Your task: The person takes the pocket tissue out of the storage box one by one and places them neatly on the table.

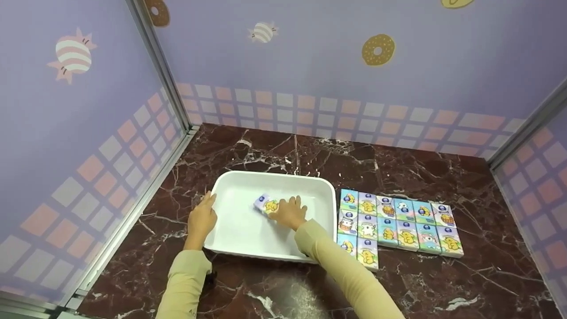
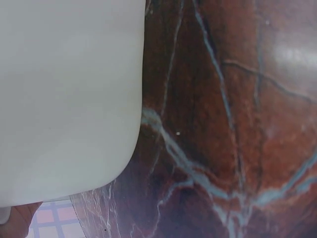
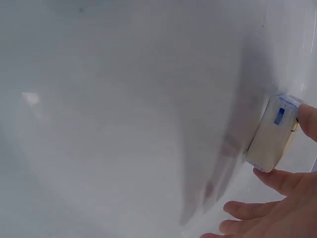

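My left hand (image 1: 202,218) rests at the left rim of a white plastic tray (image 1: 266,253), its fingers pointing forward along the edge. In the left wrist view the tray's outer wall (image 2: 64,99) hides most of that hand; only a bit of finger (image 2: 20,220) shows at the lower left. Inside the tray, my right hand (image 1: 290,213) pinches a small tissue pack (image 1: 266,204) with a purple end and a yellow cartoon figure. From the right wrist, the pack (image 3: 271,133) is seen tilted between thumb and forefinger, the other fingers spread, close to the tray floor (image 3: 124,124).
Right beside the tray, several similar tissue packs (image 1: 405,228) lie in close rows on the dark red marble tabletop (image 1: 283,288). Purple patterned panels (image 1: 310,57) stand at the back, left and right. A metal rail (image 1: 128,226) runs along the left edge.
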A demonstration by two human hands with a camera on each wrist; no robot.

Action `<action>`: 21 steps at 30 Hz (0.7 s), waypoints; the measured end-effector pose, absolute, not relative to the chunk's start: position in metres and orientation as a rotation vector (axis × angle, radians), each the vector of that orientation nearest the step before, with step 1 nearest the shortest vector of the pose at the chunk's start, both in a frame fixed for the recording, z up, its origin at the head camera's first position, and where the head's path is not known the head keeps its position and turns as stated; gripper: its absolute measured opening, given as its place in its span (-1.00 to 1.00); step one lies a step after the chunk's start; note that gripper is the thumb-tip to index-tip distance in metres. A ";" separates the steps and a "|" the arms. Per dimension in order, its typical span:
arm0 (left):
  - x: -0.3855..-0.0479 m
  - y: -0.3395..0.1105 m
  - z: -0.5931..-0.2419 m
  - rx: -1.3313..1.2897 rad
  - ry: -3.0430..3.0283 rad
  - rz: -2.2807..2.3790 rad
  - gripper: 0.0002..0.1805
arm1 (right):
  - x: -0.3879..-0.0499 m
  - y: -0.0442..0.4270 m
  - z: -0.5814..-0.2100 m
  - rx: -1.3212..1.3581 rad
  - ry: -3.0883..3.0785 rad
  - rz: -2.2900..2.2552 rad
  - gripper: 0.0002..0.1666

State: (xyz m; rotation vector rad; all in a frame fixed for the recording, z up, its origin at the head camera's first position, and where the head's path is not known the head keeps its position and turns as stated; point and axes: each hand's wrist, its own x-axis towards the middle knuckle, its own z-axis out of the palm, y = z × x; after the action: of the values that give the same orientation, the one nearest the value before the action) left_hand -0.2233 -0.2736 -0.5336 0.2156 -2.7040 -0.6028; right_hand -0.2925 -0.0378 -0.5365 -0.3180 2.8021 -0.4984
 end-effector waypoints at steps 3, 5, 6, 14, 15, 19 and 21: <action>-0.223 -0.273 -0.534 0.216 -2.702 -0.596 -0.53 | -0.295 -0.036 -0.539 -0.329 2.794 -0.522 -0.27; -0.223 -0.273 -0.535 0.221 -2.701 -0.595 -0.53 | -0.295 -0.036 -0.539 -0.340 2.789 -0.549 -0.27; -0.223 -0.273 -0.535 0.226 -2.701 -0.596 -0.53 | -0.296 -0.035 -0.539 -0.349 2.791 -0.561 -0.26; -0.223 -0.273 -0.535 0.240 -2.712 -0.605 -0.53 | -0.294 -0.037 -0.530 -0.433 2.854 -0.675 -0.58; -0.223 -0.273 -0.534 0.240 -2.716 -0.609 -0.53 | -0.293 -0.037 -0.529 -0.442 2.862 -0.683 -0.63; -0.223 -0.273 -0.534 0.234 -2.724 -0.605 -0.53 | -0.292 -0.036 -0.526 -0.446 2.840 -0.742 -0.76; -0.223 -0.273 -0.533 0.230 -2.725 -0.608 -0.53 | -0.292 -0.036 -0.525 -0.440 2.816 -0.791 -0.79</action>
State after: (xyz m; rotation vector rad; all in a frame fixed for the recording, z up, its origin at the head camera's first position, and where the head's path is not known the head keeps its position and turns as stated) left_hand -0.2231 -0.2732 -0.5335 0.2295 -2.7248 -0.6084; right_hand -0.2921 -0.0355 -0.5254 -0.4397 2.8163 -0.7914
